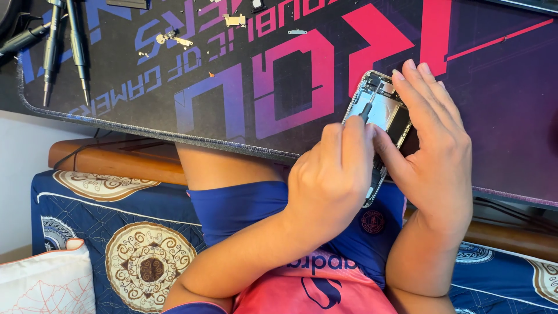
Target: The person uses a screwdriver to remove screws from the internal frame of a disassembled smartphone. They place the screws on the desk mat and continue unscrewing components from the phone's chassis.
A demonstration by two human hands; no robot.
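Note:
An opened phone (379,107) with its insides showing lies at the near edge of a dark desk mat (290,87). My left hand (328,177) is closed around a small dark screwdriver (367,109), whose tip rests on the phone's upper inner part. My right hand (436,145) lies over the phone's right side, fingers stretched along its edge and thumb against its lower part. The lower half of the phone is hidden behind both hands.
Small metal brackets (234,20) and tiny parts (173,40) are scattered on the mat's far side. Two precision screwdrivers (78,49) lie at the far left. Below the mat are a wooden edge (116,160), patterned blue bedding (133,256) and a pale pillow (46,285).

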